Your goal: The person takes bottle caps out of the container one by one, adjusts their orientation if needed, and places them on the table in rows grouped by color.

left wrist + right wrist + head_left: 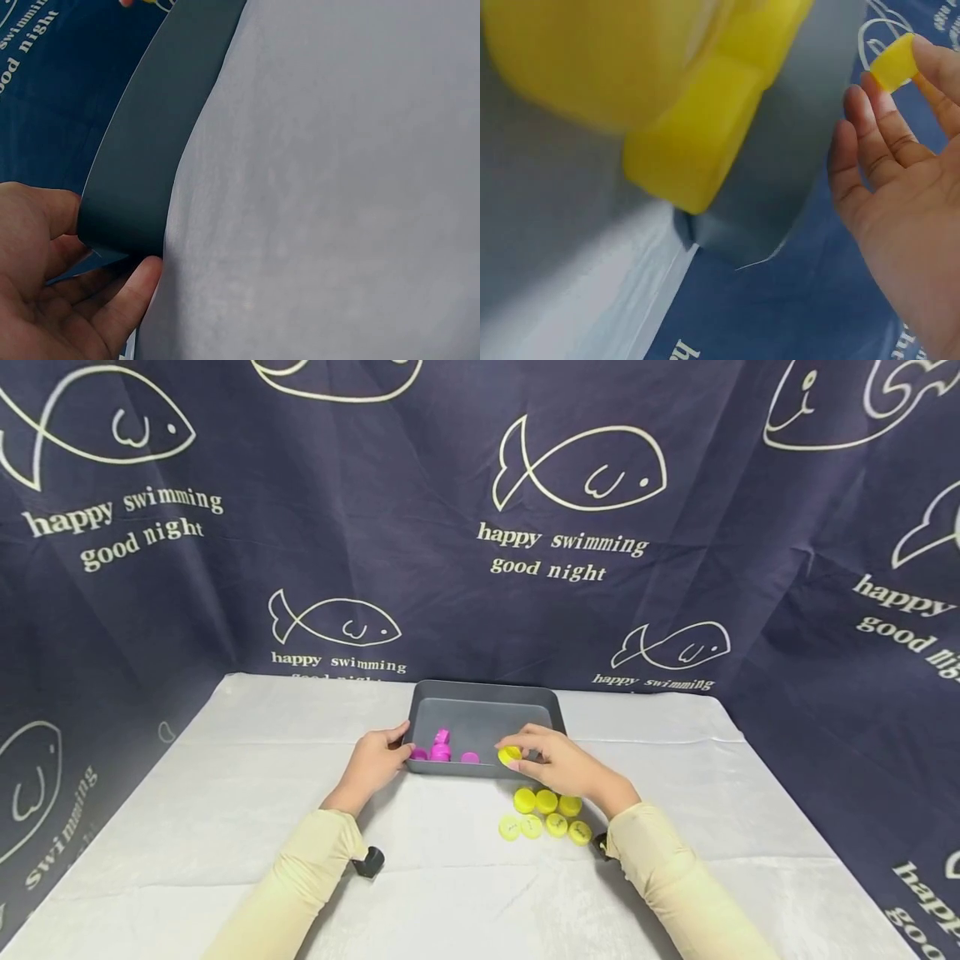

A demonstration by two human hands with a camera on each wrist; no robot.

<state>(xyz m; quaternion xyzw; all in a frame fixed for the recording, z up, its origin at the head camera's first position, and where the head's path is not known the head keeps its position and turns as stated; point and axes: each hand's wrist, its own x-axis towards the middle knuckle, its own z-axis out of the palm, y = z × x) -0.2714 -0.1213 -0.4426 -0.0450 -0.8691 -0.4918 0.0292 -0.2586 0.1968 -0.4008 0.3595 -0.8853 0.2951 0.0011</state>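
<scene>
Yellow cap (509, 755) at the dark-grey tray (502, 714)'s near side, pinched between thumb and fingers of the right hand (557, 760), left hand (375, 763) gripping the tray's left corner; magenta pieces (440, 752) already inside, I count seven yellow caps (546, 802) left on the tabletop (450, 885).

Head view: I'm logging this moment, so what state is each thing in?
Tray, right side up, held by left hand
Pink pieces, lying in the tray
One yellow disc, pinched in right hand
Seven other yellow discs, on the white cloth in two rows
</scene>
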